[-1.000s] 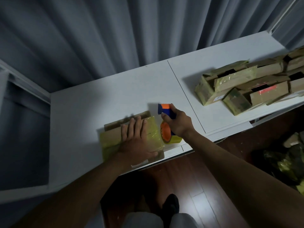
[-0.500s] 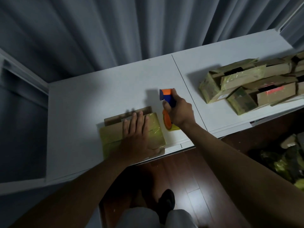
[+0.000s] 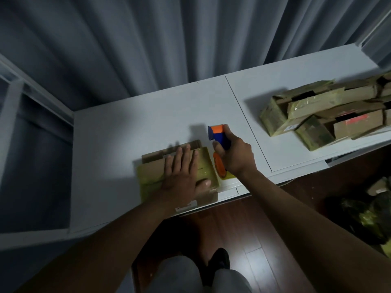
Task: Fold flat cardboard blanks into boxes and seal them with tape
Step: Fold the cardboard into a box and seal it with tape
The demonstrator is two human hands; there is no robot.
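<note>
- Head view, looking down on a white tabletop (image 3: 127, 134) before grey pleated curtains (image 3: 148, 39).
- Left hand (image 3: 182, 176) flat on a flattish brown cardboard box wrapped in yellowish clear tape (image 3: 152, 176), fingers straight and close together, thumb out to the side near the box's right edge; probably pinning the box down so it cannot slide under the pull of the tape.
- Box at the table's near edge, right in front of the body, its near end overhanging slightly.
- Right hand (image 3: 234, 155) wrapped around the blue handle of a blue-and-orange plastic tape dispenser (image 3: 219, 144), fingers curled tight on the grip, dispenser upright just beside the box's right side.
- Orange roll hub low, near the table, with a strip of yellowish tape showing under it; whether that strip joins the box, cannot tell.
- Likely step: running or cutting a sealing strip at the right end.
- Well apart on the right: a heap of taped brown cardboard boxes (image 3: 321, 115), seemingly finished ones set aside.
- Dark wooden floor (image 3: 232, 229) below, a dark shoe (image 3: 220, 259) visible.
</note>
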